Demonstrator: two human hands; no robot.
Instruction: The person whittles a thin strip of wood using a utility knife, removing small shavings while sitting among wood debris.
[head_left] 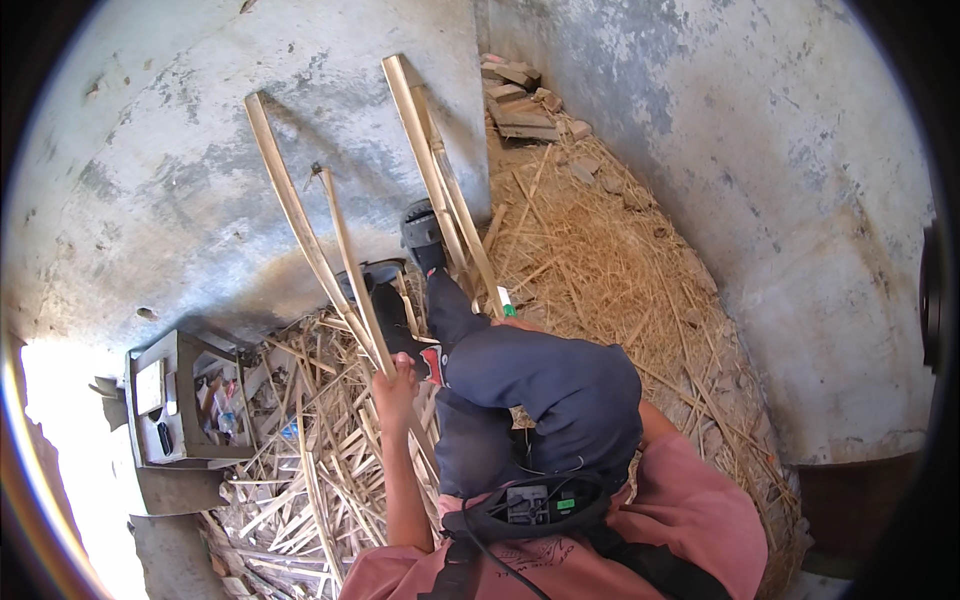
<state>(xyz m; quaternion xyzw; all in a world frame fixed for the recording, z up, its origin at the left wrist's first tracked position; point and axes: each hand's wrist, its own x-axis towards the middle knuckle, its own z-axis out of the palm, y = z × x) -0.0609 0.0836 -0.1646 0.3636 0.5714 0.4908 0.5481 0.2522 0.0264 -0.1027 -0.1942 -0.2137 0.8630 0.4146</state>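
Left hand [396, 384] closes around pale split strips [281, 180] slanting toward the wall [190, 90]; a slack grip could let sharp edges slice skin. Right hand [516, 323], mostly behind a trouser leg [540, 370]: grip unclear.

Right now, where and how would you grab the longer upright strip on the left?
Probably mid-length on the longer strip, coming from its left. It's slim, and its visible middle stands clear of the legs. The thinner strip runs close along its right, and the left hand takes up the space lower down.
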